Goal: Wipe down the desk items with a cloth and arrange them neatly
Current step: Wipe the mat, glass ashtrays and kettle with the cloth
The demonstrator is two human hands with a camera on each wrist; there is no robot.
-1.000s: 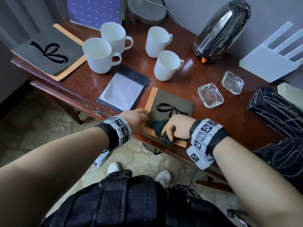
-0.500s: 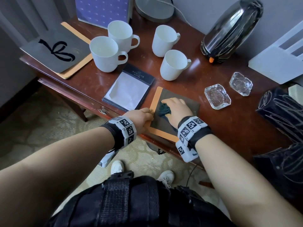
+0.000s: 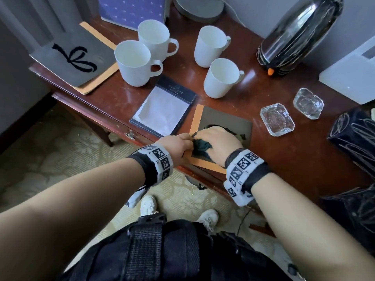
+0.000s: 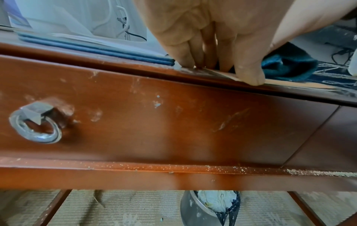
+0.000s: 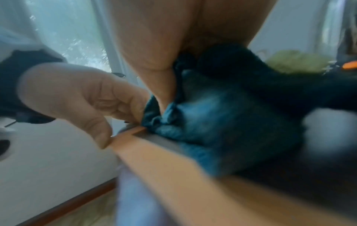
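Since half a second ago the right hand (image 3: pixel 218 141) has slid back toward the near left part of the grey card folder (image 3: pixel 225 121), so the two hands now meet there. It presses the bunched teal cloth (image 3: pixel 200 146) down on the folder's grey face; its thumb digs into the cloth's folds, so it is gripping the cloth. The left hand (image 3: pixel 176 146) steadies the same folder at its near left corner, at the desk's front edge: in the left wrist view the fingertips (image 4: pixel 249 76) rest on the orange border, with thumb and fingers bent down onto it, pinning it rather than lifting it. The folder lies flat on the wooden desk (image 3: pixel 284 159), its near edge slightly over the front lip, above the drawer with a ring pull (image 4: pixel 35 123).

Just left of the folder lies a notepad in a dark holder (image 3: pixel 164 109). To the right stand two glass ashtrays (image 3: pixel 277 119), near each other. Behind these are four white mugs (image 3: pixel 134 62) in two pairs. A second bow-printed folder (image 3: pixel 75 59) rests on the far left corner, and a shiny black kettle (image 3: pixel 298 35) stands at the back right.
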